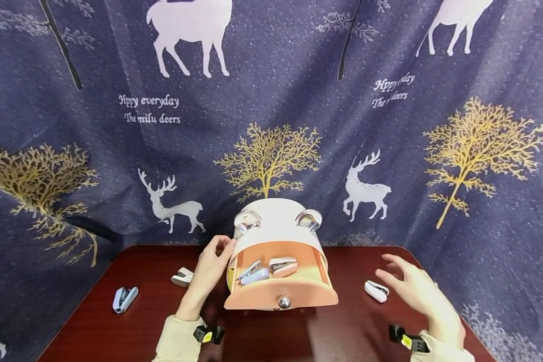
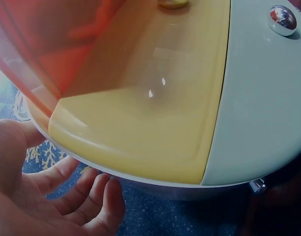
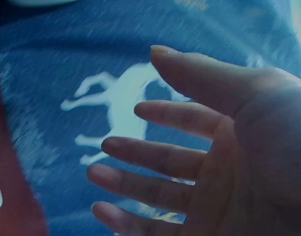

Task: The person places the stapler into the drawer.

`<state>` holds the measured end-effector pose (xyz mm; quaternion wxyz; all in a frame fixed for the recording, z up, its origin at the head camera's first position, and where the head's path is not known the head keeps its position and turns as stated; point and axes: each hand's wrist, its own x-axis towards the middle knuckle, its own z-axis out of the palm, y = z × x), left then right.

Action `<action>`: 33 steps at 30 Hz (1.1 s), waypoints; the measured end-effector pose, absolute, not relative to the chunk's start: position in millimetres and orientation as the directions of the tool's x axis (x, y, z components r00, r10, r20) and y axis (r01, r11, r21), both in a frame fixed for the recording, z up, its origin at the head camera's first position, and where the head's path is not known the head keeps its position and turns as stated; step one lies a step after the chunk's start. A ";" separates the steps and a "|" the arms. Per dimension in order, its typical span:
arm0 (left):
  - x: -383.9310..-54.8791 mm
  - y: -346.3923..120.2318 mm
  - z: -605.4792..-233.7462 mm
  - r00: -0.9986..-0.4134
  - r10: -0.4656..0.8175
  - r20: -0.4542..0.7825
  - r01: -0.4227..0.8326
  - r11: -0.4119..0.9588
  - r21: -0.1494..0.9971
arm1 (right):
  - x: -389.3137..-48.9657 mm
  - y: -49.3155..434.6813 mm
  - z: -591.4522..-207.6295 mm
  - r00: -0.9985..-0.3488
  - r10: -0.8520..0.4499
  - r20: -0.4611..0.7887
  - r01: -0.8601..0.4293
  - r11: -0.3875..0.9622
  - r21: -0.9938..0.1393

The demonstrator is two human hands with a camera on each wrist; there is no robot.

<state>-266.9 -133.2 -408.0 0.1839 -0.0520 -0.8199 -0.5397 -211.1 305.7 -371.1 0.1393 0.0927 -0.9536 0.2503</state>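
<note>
A white rounded cabinet (image 1: 278,213) stands on the table with its top orange drawer (image 1: 280,293) pulled out. Inside the drawer lie a blue mini stapler (image 1: 255,274) and a pink and white mini stapler (image 1: 282,267). My left hand (image 1: 214,264) rests at the cabinet's left side, fingers loosely bent along the edge. In the left wrist view that hand is beside the yellow drawer front (image 2: 155,128). My right hand (image 1: 412,286) hovers at the right with fingers spread and nothing held. A white mini stapler (image 1: 377,291) lies on the table just left of it.
Left of the cabinet, a white-grey mini stapler (image 1: 182,277) and a blue one (image 1: 125,299) lie on the dark red table (image 1: 339,329). Two shiny round ear-like pieces (image 1: 308,219) stick up from the cabinet. A deer-patterned cloth (image 1: 271,95) hangs behind.
</note>
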 end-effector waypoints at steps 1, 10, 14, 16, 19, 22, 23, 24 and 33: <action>-267.2 -132.9 -408.2 -0.927 -0.113 0.358 0.284 0.413 0.865 | -211.9 310.3 -377.8 -0.950 -0.092 0.298 -0.229 0.855 -0.466; -267.3 -132.3 -407.5 -0.927 -0.118 0.356 0.282 0.408 0.868 | -225.4 335.2 -426.8 -0.970 -0.003 0.244 -0.140 0.826 -0.545; -266.7 -132.1 -407.8 -0.926 -0.119 0.358 0.283 0.407 0.868 | -232.0 340.0 -445.4 -0.971 0.024 0.237 -0.122 0.803 -0.584; -266.5 -132.8 -408.3 -0.926 -0.122 0.359 0.283 0.408 0.868 | -235.0 341.2 -453.0 -0.970 0.035 0.240 -0.117 0.798 -0.591; -266.2 -133.0 -408.7 -0.925 -0.121 0.360 0.283 0.412 0.866 | -238.7 343.5 -461.8 -0.971 0.058 0.231 -0.094 0.797 -0.597; -267.0 -132.5 -408.4 -0.922 -0.125 0.366 0.288 0.411 0.865 | -243.2 346.1 -469.6 -0.970 0.086 0.228 -0.067 0.807 -0.587; -267.2 -132.9 -407.8 -0.920 -0.126 0.370 0.291 0.412 0.864 | -245.7 346.2 -471.7 -0.969 0.091 0.228 -0.061 0.809 -0.584; -267.5 -133.5 -407.4 -0.919 -0.128 0.372 0.293 0.411 0.863 | -248.0 346.1 -474.2 -0.968 0.097 0.230 -0.056 0.814 -0.579; -266.1 -132.7 -409.6 -0.921 -0.119 0.372 0.293 0.419 0.860 | -254.7 344.6 -495.7 -0.972 0.141 0.189 0.004 0.812 -0.584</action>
